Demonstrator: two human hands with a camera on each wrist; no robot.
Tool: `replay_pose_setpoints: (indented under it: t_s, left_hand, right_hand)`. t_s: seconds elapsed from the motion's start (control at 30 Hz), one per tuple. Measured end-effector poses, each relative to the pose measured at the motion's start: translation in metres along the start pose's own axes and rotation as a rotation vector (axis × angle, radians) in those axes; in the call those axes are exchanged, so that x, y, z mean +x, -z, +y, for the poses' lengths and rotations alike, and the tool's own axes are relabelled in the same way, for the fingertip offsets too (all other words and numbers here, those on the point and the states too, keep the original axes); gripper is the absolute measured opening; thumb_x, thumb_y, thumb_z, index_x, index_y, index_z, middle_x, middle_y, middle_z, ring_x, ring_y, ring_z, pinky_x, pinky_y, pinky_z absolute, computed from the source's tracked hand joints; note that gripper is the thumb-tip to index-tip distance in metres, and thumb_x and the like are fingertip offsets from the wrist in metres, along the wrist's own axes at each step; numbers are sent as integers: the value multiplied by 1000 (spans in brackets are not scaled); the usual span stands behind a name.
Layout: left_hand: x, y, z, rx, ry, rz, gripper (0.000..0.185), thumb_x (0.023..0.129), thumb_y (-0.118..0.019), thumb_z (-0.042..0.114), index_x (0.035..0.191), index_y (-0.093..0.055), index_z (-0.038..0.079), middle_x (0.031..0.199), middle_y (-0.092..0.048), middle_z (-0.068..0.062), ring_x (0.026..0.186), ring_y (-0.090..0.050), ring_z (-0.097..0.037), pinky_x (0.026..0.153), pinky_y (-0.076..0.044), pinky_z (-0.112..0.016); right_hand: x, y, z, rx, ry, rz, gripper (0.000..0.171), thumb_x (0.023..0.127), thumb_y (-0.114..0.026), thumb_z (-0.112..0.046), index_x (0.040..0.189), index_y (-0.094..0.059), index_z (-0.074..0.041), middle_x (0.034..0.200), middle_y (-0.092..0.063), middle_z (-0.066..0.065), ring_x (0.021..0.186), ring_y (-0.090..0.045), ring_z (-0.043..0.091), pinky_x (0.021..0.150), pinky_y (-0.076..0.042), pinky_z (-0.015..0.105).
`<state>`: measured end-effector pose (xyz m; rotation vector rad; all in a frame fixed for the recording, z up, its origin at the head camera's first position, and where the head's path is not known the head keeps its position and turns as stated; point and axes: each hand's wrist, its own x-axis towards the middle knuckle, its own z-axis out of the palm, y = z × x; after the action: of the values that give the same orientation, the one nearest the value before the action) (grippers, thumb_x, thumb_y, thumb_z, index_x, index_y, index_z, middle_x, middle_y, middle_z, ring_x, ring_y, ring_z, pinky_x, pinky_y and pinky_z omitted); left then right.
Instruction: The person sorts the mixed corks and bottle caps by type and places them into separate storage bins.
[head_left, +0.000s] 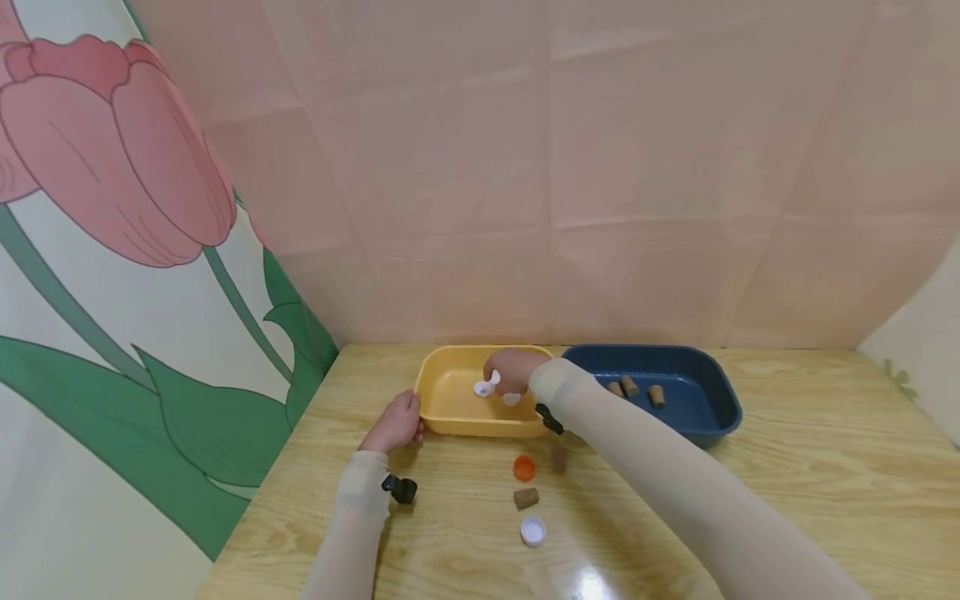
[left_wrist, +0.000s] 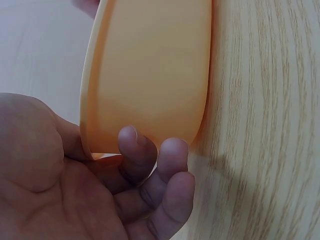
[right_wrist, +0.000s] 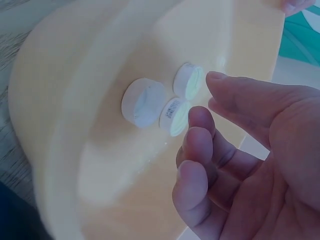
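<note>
My left hand (head_left: 399,419) grips the left end of a yellow plastic bin (head_left: 480,427). In the left wrist view, its curled fingertips (left_wrist: 175,152) lie against the bin's outer wall. My right hand (head_left: 516,367) is inside the bin, thumb and fingers apart. Close beyond its fingertips in the right wrist view are three white bottle caps: one cap (right_wrist: 189,81) near the thumb, another cap (right_wrist: 175,117) by the fingers, and a third cap (right_wrist: 142,102) farther off. The head view shows the cap nearest the fingertips (head_left: 495,377) tilted.
A dark blue bin (head_left: 697,392) stands right of the yellow one, with several corks (head_left: 656,396) in it. On the wooden table in front lie an orange cap (head_left: 524,468), a cork (head_left: 526,498) and a white cap (head_left: 533,531), roughly in a line.
</note>
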<state>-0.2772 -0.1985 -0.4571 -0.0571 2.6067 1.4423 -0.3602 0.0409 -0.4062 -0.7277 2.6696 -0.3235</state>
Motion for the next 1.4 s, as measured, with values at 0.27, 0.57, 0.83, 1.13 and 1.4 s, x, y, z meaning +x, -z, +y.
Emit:
replay_pose_setpoints:
  t_s: [0.27,0.57,0.83,1.13,1.4]
  left_hand:
    - [-2,1,0,0,25,0,40,111,-23,25,120,-49,-4,75,-49,-6,63,-54,-19,63,-54,-34]
    - [-2,-2,1,-2,6,-5,40,111,-22,23,118,-50,-5,73,-48,-5,60,-54,-19,61,-55,-34]
    - [-2,-1,1,-7,-1,10,38,110,-24,22,118,-50,-5,72,-48,-6,59,-55,-21,60,-56,-36]
    - [-2,-1,-1,-22,6,10,39,110,-24,21,117,-50,-6,72,-47,-5,59,-53,-20,60,-55,-36]
    - [-1,-1,-2,-28,-9,16,37,110,-24,20,114,-50,-6,71,-47,-5,57,-53,-19,58,-55,-36]
  right_hand:
    - [-14,-3,6,30,158,112,31,96,-69,-22,126,-66,-14,125,-64,5,86,-63,19,75,-55,36]
    - [-70,-10,6,124,326,280,29,95,-69,-25,121,-67,-11,79,-61,-5,68,-54,10,64,-48,28]
    - [-116,-29,16,216,341,269,31,95,-70,-27,123,-66,-13,75,-57,-8,61,-51,6,58,-47,24]
    - [-141,-66,37,240,358,245,33,93,-70,-17,124,-65,-6,71,-59,-13,60,-52,1,60,-48,22]
    - [-148,-84,53,229,274,250,40,91,-72,-18,129,-61,-8,70,-56,-12,58,-51,1,55,-46,22]
